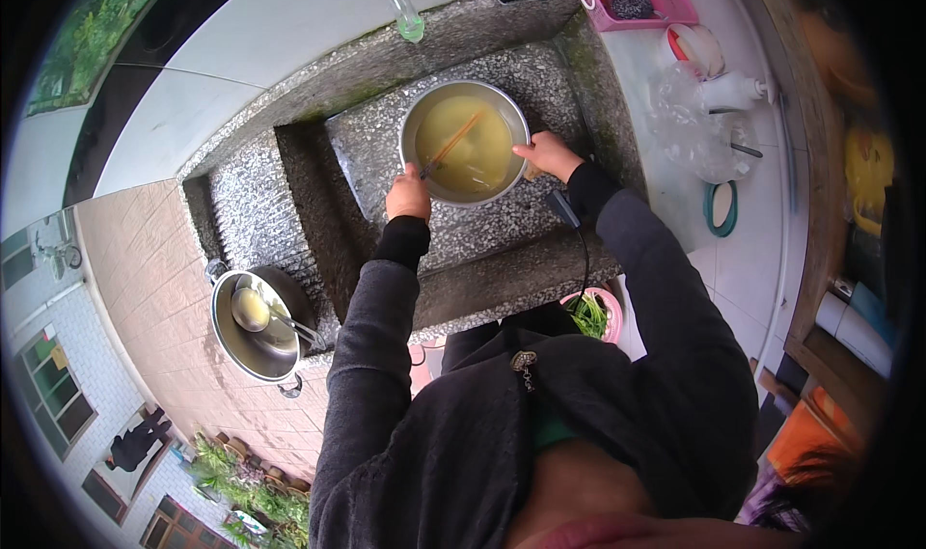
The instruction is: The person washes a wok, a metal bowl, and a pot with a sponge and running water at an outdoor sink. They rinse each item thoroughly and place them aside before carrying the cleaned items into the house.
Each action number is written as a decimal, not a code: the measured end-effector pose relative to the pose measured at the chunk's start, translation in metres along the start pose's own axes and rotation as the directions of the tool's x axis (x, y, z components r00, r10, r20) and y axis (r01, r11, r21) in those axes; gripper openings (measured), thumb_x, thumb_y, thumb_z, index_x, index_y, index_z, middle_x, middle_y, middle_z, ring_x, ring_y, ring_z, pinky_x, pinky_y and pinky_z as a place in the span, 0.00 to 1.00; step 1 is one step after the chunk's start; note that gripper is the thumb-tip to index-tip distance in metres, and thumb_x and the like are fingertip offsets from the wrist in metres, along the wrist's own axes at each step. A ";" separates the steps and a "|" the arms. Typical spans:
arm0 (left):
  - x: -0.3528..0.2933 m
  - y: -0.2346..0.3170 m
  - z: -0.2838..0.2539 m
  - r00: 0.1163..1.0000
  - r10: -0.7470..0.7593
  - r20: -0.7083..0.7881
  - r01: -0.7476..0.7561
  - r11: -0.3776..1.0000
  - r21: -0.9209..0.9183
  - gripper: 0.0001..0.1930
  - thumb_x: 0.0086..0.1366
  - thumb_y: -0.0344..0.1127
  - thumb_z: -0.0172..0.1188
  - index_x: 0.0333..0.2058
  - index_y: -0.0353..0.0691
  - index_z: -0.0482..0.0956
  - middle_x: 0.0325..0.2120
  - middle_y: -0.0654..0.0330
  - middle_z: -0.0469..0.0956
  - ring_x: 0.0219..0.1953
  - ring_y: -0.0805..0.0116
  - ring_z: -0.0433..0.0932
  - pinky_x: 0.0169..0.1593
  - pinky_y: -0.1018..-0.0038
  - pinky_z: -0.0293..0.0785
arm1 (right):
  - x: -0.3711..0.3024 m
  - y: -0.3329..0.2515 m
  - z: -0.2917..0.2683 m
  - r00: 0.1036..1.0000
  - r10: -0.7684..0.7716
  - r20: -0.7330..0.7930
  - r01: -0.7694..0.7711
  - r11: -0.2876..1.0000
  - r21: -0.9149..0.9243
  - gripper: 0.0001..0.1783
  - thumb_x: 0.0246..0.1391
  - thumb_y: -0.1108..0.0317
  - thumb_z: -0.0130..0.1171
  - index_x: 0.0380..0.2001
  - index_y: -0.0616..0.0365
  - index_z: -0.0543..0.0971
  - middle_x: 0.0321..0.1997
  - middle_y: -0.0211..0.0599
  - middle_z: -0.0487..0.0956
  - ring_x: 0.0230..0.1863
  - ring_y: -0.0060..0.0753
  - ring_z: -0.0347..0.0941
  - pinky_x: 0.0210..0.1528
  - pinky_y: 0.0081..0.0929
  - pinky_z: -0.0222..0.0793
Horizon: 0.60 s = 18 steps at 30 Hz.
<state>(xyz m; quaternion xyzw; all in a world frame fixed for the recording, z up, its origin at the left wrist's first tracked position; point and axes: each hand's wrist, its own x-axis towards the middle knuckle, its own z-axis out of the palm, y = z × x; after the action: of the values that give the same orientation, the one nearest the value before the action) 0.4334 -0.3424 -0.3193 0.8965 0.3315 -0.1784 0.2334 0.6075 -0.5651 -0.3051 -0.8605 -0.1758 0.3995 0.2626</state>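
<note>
A round metal pot [521, 115] of cloudy yellow liquid stands in the speckled stone sink [453, 226]. My left hand [408, 195] is closed at its lower-left rim, thumb up. Slanting across the pot is a pair of wooden chopsticks [457, 142], their dark ends close to my left thumb; whether that hand also pinches them I cannot tell. On the right side, my right hand [548, 154] grips the pot's edge with the thumb over the rim. The fingers of both hands are partly hidden beneath the edge.
Left of the sink sits a second metal pot [224, 334] with a ladle [253, 310] in it. Below the sink's front edge is a pink basin [615, 308] of green vegetables. A pink basket [648, 18], plastic bag [685, 115] and white bottle [731, 93] occupy the right ledge.
</note>
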 end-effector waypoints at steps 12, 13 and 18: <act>-0.038 -0.021 0.000 0.971 -0.214 0.103 0.235 0.808 -0.540 0.16 0.62 0.40 0.47 0.28 0.33 0.77 0.20 0.51 0.80 0.24 0.55 0.79 0.32 0.62 0.73 | 0.057 -0.018 0.079 0.784 -0.562 -0.263 0.370 0.764 -0.529 0.15 0.57 0.65 0.49 0.46 0.56 0.74 0.42 0.46 0.77 0.42 0.48 0.74 0.46 0.40 0.68; -0.038 -0.020 0.002 0.967 -0.205 0.150 0.253 0.742 -0.621 0.15 0.62 0.39 0.47 0.30 0.32 0.77 0.21 0.53 0.80 0.22 0.59 0.78 0.31 0.64 0.73 | 0.064 -0.015 0.087 0.737 -0.629 -0.246 0.410 0.706 -0.577 0.14 0.58 0.64 0.47 0.44 0.57 0.75 0.42 0.49 0.77 0.42 0.47 0.74 0.48 0.40 0.66; -0.033 -0.012 0.017 0.927 -0.219 0.305 0.374 0.596 -0.711 0.13 0.62 0.35 0.47 0.32 0.30 0.75 0.21 0.56 0.81 0.18 0.71 0.76 0.26 0.74 0.71 | 0.067 -0.024 0.084 0.963 -0.195 -0.184 0.186 0.981 -0.062 0.11 0.58 0.69 0.49 0.39 0.62 0.77 0.35 0.42 0.79 0.36 0.35 0.75 0.42 0.32 0.69</act>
<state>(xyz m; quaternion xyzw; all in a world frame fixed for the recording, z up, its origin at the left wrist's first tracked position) 0.3992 -0.3603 -0.3217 0.6271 0.4969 -0.1425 0.5828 0.5817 -0.4854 -0.3765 -0.8793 -0.2407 0.2847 0.2965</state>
